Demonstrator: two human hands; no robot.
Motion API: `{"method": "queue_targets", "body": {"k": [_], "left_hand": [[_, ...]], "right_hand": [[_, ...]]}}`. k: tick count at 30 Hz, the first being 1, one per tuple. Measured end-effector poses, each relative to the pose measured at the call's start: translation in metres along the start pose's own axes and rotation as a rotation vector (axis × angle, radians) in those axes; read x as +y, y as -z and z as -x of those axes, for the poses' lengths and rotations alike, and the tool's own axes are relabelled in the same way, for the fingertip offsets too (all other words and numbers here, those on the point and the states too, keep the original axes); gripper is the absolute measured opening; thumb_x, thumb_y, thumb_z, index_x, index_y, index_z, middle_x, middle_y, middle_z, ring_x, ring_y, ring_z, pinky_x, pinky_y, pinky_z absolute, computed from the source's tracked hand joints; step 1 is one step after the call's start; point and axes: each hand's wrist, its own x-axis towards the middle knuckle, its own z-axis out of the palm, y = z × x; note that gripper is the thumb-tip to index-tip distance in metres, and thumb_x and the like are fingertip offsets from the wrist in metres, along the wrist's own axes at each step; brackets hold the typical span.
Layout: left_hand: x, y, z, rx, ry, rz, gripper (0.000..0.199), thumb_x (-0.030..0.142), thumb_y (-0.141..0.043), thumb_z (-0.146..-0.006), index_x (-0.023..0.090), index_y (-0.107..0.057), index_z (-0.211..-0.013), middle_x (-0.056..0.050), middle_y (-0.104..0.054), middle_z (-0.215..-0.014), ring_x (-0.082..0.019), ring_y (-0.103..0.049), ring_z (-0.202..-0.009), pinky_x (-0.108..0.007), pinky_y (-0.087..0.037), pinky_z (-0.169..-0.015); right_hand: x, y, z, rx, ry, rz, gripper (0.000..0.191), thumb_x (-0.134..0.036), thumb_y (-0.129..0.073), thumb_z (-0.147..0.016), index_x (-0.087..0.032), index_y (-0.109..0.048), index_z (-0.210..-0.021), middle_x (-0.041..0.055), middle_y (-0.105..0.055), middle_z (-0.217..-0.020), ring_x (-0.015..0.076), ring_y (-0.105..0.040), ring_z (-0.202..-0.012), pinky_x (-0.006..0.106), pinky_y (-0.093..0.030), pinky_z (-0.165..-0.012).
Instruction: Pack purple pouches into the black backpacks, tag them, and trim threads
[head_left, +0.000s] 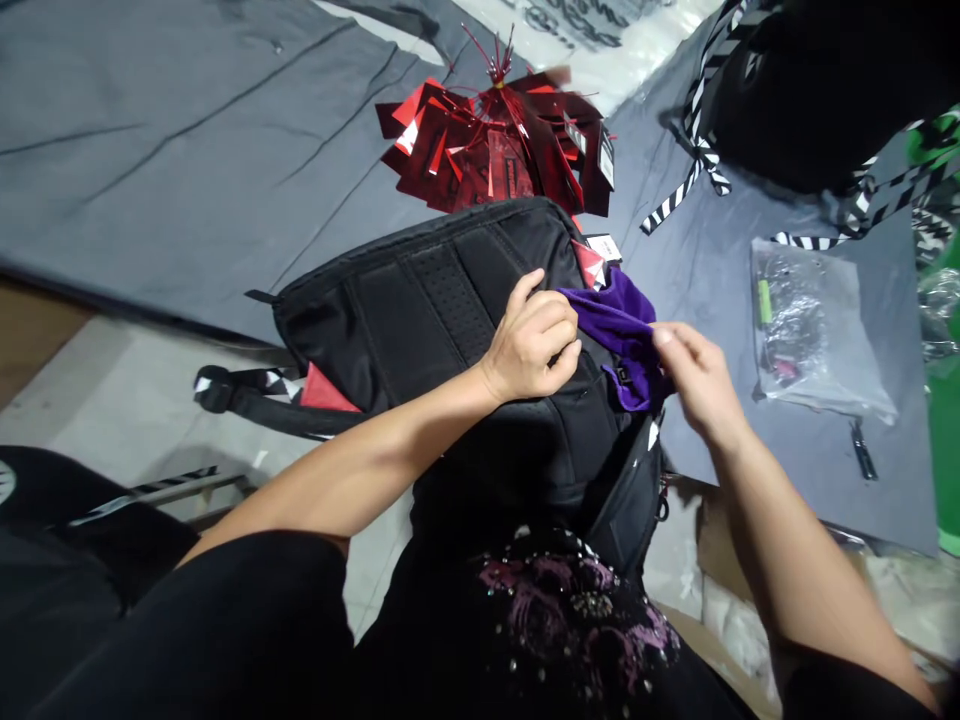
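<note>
A black backpack (465, 300) lies across the table edge in front of me, with its padded, ribbed panel facing up. Over its right end a purple cloth piece (626, 320) is stretched between my hands. My left hand (534, 340) rests above the panel, fingers curled, pinching the cloth's left corner. On the other side my right hand (694, 375) grips the cloth's right edge between thumb and fingers. A red and white patterned lining (589, 262) and a white label show beside the cloth. Another red patch (326, 390) shows near the strap (259, 395) at the left.
Behind the backpack lies a bundle of red hang tags (495, 150) on strings. A clear plastic bag (814, 325) and a small black zip pull (862, 450) are on the grey table (150, 150) to the right. A black bag (810, 100) with striped ties stands at the upper right.
</note>
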Motion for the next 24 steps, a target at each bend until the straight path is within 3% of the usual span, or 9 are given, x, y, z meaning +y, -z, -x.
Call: {"method": "queue_targets", "body": {"k": [2, 4, 6, 8, 11, 13, 15, 19, 24], "left_hand": [[0.0, 0.0, 0.0, 0.002, 0.004, -0.001, 0.016, 0.029, -0.049, -0.084, 0.021, -0.052, -0.071, -0.001, -0.063, -0.083, -0.02, -0.06, -0.09, -0.057, -0.027, -0.115], [0.0, -0.001, 0.001, 0.013, -0.009, 0.0, 0.015, 0.028, -0.049, -0.084, 0.021, -0.052, -0.071, -0.001, -0.063, -0.084, -0.02, -0.06, -0.091, -0.057, -0.027, -0.115], [-0.001, -0.001, 0.001, 0.021, -0.019, 0.002, 0.015, 0.028, -0.05, -0.084, 0.02, -0.052, -0.072, -0.001, -0.064, -0.084, -0.02, -0.06, -0.091, -0.057, -0.026, -0.115], [-0.001, -0.002, 0.001, 0.044, -0.033, 0.009, 0.015, 0.028, -0.049, -0.085, 0.021, -0.052, -0.072, 0.0, -0.063, -0.083, -0.019, -0.06, -0.091, -0.056, -0.027, -0.114], [-0.002, -0.003, 0.0, 0.104, -0.073, 0.024, 0.015, 0.028, -0.049, -0.086, 0.022, -0.05, -0.072, 0.001, -0.062, -0.082, -0.018, -0.06, -0.089, -0.053, -0.03, -0.113], [-0.003, -0.004, 0.0, 0.11, -0.076, 0.03, 0.016, 0.029, -0.049, -0.087, 0.023, -0.05, -0.072, 0.002, -0.062, -0.082, -0.017, -0.06, -0.088, -0.051, -0.029, -0.114], [-0.004, -0.006, 0.001, 0.091, -0.06, 0.028, 0.018, 0.03, -0.048, -0.088, 0.024, -0.049, -0.071, 0.003, -0.061, -0.081, -0.017, -0.06, -0.088, -0.051, -0.028, -0.114], [-0.006, -0.008, 0.002, 0.066, -0.044, 0.006, 0.02, 0.031, -0.049, -0.088, 0.024, -0.047, -0.069, 0.002, -0.06, -0.08, -0.019, -0.06, -0.087, -0.053, -0.028, -0.114], [-0.005, -0.009, 0.002, 0.062, -0.051, 0.003, 0.023, 0.033, -0.047, -0.09, 0.024, -0.046, -0.069, 0.001, -0.059, -0.079, -0.019, -0.059, -0.086, -0.056, -0.028, -0.113]], "right_hand": [[-0.004, 0.002, -0.003, -0.183, -0.108, -0.242, 0.038, -0.05, -0.05, -0.087, -0.018, -0.065, -0.101, 0.0043, -0.066, -0.081, 0.0177, -0.063, -0.071, 0.033, -0.054, -0.061], [-0.007, -0.007, -0.005, -0.215, -0.09, -0.278, 0.03, -0.042, -0.052, -0.086, -0.018, -0.064, -0.099, 0.004, -0.065, -0.079, 0.0163, -0.062, -0.067, 0.033, -0.056, -0.059], [-0.008, -0.02, -0.005, -0.105, 0.075, -0.072, 0.02, -0.032, -0.052, -0.086, -0.019, -0.064, -0.095, 0.0049, -0.066, -0.083, 0.0166, -0.063, -0.072, 0.034, -0.057, -0.064], [-0.007, -0.028, -0.005, -0.011, 0.276, 0.237, 0.019, -0.03, -0.052, -0.087, -0.02, -0.064, -0.098, 0.0084, -0.067, -0.101, 0.022, -0.064, -0.091, 0.039, -0.056, -0.078], [0.0, -0.031, -0.012, 0.05, 0.39, 0.514, 0.044, -0.038, -0.064, -0.082, -0.021, -0.057, -0.122, 0.0142, -0.05, -0.14, 0.0334, -0.048, -0.128, 0.052, -0.046, -0.1], [0.006, -0.03, -0.021, 0.038, 0.344, 0.526, 0.069, -0.044, -0.068, -0.078, -0.019, -0.044, -0.138, 0.0168, -0.036, -0.152, 0.0366, -0.035, -0.139, 0.057, -0.038, -0.108], [0.012, -0.032, -0.031, -0.016, 0.275, 0.501, 0.082, -0.047, -0.068, -0.077, -0.019, -0.032, -0.146, 0.0166, -0.032, -0.155, 0.0365, -0.03, -0.142, 0.059, -0.033, -0.111], [0.018, -0.035, -0.044, -0.101, 0.217, 0.47, 0.088, -0.049, -0.064, -0.079, -0.024, -0.021, -0.152, 0.0126, -0.027, -0.158, 0.0363, -0.027, -0.144, 0.062, -0.027, -0.113], [0.017, -0.03, -0.045, -0.161, 0.146, 0.426, 0.095, -0.048, -0.066, -0.074, -0.02, -0.021, -0.153, 0.0135, -0.029, -0.158, 0.0386, -0.027, -0.143, 0.065, -0.022, -0.114]]}}
